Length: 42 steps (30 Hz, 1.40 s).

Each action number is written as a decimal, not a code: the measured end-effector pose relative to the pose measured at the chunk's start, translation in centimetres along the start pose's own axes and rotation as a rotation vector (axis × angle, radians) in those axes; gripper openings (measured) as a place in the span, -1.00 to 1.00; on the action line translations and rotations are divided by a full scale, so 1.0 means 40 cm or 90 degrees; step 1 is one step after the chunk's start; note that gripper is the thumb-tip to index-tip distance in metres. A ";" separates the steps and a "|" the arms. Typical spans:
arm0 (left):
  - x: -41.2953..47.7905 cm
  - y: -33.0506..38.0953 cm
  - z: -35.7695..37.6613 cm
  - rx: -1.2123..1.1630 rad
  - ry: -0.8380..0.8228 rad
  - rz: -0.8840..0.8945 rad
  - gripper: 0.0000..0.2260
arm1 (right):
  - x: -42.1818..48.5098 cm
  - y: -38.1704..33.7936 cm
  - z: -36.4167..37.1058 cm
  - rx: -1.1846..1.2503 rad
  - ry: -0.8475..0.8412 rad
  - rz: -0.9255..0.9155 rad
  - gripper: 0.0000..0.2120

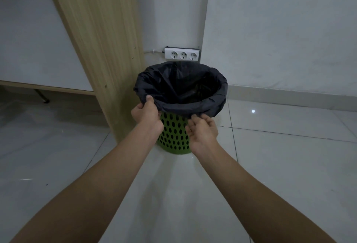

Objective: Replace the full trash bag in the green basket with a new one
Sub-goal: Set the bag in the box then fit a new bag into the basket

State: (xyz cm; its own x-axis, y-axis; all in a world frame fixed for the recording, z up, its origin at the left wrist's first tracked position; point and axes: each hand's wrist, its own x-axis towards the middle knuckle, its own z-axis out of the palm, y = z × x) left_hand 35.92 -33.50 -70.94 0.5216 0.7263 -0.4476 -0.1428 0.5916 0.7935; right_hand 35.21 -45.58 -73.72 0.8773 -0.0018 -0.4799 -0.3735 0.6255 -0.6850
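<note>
Trash bag (181,88): black, lining the basket, its top folded outward over the rim all the way round; the inside is too dark to tell what it holds.
Green basket (173,134): round, plastic, its wall pierced with rows of oval holes; it stands upright on the floor, in the corner between the wooden panel and the wall. Only its lower half shows below the bag's folded edge.
Left hand (146,113): at the near-left of the rim, pinching the bag's folded edge, thumb (149,98) pressed on top of the plastic and the other fingers curled beneath it.
Right hand (202,128): at the near-right of the rim, palm turned inward, fingers (191,126) loosely curled and slightly spread; the tips reach the bag's lower hem and touch it without closing round it.
Arms: both bare forearms stretch in from the bottom of the view toward the basket.
Floor (289,165): glossy white tiles, with a small bright spot of reflected light to the right of the basket.
Wooden panel (96,30): light wood-grain upright, just beside the basket on its left.
Power strip (181,54): white, three sockets in a row, on the wall right behind the basket; a white cable (152,51) leaves its left end.
Wall (280,30): plain white, with a pale skirting along the floor.
</note>
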 end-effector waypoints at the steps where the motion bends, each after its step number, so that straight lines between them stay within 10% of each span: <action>1: -0.003 -0.005 0.001 0.002 0.001 0.002 -0.85 | 0.000 0.010 0.005 0.000 0.010 0.000 -0.74; 14: -0.054 -0.064 0.009 0.034 -0.038 0.040 -0.77 | -0.012 0.035 -0.024 -0.001 -0.030 -0.114 -0.77; 28: 0.000 -0.028 -0.007 -0.005 -0.035 0.039 -0.74 | 0.013 0.054 -0.058 -0.650 -0.005 -0.598 -0.90; 42: -0.021 -0.007 -0.010 -0.010 -0.064 0.034 -0.82 | 0.016 0.035 -0.034 -0.395 -0.029 -0.362 -0.78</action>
State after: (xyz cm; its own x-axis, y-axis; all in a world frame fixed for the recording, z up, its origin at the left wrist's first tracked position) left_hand 35.19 -34.12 -70.94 0.5949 0.7185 -0.3602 -0.1853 0.5587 0.8084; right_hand 34.84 -45.77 -75.71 0.9882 -0.1469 0.0426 0.0426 -0.0029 -0.9991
